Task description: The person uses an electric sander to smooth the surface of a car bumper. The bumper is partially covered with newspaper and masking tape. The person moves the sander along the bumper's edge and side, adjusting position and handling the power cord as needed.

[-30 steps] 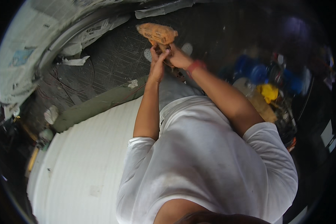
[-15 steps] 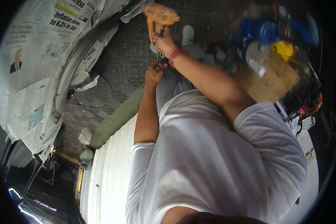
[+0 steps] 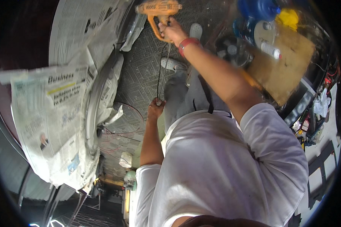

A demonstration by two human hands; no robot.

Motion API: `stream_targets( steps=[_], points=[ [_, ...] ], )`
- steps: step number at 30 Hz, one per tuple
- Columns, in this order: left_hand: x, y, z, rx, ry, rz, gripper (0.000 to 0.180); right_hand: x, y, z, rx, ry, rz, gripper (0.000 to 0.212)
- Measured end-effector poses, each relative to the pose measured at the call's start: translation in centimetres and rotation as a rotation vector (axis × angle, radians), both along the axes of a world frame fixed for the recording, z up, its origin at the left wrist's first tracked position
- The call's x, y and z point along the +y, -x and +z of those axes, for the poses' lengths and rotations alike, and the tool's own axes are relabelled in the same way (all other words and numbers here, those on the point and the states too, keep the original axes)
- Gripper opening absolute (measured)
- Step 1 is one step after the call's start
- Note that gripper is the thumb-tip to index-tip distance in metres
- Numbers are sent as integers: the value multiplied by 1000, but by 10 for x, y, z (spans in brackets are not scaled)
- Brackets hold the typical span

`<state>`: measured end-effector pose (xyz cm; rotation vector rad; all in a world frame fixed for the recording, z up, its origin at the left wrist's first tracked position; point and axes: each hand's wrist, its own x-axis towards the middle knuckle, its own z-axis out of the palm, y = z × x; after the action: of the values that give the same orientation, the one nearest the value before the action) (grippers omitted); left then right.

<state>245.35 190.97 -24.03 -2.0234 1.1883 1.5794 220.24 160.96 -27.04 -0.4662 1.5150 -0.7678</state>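
An orange heat gun point(image 3: 161, 6) is raised at the top of the view, its nozzle end toward the left. My right hand point(image 3: 174, 33), with a red band on its wrist, is wrapped round the gun's handle. From the handle a dark cord point(image 3: 158, 75) runs down to my left hand point(image 3: 155, 108), whose fingers are closed on it beside my left leg. Newspaper sheets point(image 3: 45, 125) cover a large curved panel to the left of both hands.
At right lie a brown board point(image 3: 288, 64), a white bottle point(image 3: 271, 50), a blue water jug point(image 3: 259, 8) and a yellow bag point(image 3: 288, 19). Thin reddish cables point(image 3: 140, 126) trail over the patterned floor point(image 3: 140, 72). A small white container point(image 3: 125, 159) stands lower left.
My hands have drawn apart: the left has come down nearer my body, and the cord now stretches between them. The view has shifted, with the papered panel now farther right.
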Motion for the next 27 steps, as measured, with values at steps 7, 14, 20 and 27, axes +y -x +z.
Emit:
stream_targets(
  steps=[7,14,20,27],
  points=[
    [-87,58,-8,45,150,-54,44,-125,139,-39,-57,112,-253,59],
    [-143,130,-12,-196,285,-217,32,-126,194,-109,601,225,-34,63],
    [-107,100,-25,-228,208,-440,23,-17,139,-109,277,120,246,47],
    [-42,-3,-49,-124,131,-420,23,112,10,-168,36,58,545,52]
  ],
)
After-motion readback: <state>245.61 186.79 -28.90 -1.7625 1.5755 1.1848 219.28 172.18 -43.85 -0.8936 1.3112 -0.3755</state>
